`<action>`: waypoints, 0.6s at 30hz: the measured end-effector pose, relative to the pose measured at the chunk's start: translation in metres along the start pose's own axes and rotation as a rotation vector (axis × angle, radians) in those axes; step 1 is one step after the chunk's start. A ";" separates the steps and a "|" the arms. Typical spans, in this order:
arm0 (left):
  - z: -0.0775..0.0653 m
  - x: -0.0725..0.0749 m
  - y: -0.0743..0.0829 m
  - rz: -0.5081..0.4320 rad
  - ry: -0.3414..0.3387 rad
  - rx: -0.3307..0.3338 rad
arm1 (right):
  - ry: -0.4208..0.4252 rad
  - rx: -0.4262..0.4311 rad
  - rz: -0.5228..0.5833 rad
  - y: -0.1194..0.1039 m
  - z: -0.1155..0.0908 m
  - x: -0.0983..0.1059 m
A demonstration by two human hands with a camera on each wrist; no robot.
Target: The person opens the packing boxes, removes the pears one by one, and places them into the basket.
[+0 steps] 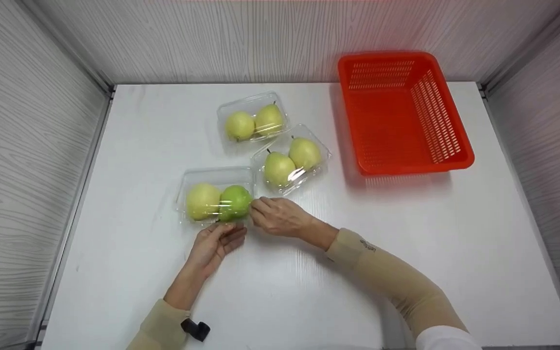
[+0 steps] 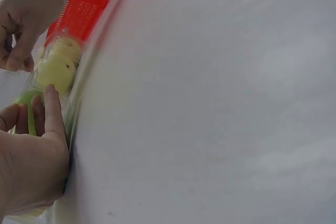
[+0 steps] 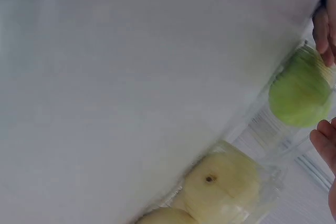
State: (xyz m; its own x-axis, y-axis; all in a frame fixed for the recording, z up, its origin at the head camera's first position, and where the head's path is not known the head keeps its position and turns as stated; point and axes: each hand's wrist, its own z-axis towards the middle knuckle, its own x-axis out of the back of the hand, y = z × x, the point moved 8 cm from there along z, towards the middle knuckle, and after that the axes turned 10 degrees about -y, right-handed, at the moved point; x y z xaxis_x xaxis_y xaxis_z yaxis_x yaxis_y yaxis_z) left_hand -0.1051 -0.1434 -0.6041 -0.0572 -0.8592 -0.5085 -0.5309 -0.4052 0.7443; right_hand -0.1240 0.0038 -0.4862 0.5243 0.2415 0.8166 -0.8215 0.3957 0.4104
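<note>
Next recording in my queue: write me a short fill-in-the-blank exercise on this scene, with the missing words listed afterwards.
1. The white table bears ____ clear boxes of fruit.
2. Each box holds exactly ____ pieces of fruit.
3. In the box nearest the person, one piece is a pale yellow pear and the other is coloured ____.
4. In the head view, the red basket stands to the ____ of all the boxes.

Missing words: three; two; green; right.
</note>
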 end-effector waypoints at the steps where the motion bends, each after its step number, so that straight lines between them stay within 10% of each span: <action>1: 0.000 0.000 0.000 -0.003 0.003 0.000 | 0.014 -0.017 0.010 0.003 0.002 0.003; 18: -0.013 0.008 0.005 -0.033 -0.023 -0.015 | 0.114 -0.140 0.194 0.030 0.005 0.018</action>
State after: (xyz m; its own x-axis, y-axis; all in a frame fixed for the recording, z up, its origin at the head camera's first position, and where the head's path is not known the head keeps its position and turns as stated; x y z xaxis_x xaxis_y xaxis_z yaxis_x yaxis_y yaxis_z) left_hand -0.0970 -0.1564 -0.5987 -0.0588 -0.8378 -0.5428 -0.5201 -0.4384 0.7330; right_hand -0.1400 0.0158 -0.4570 0.3885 0.4202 0.8201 -0.8744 0.4489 0.1842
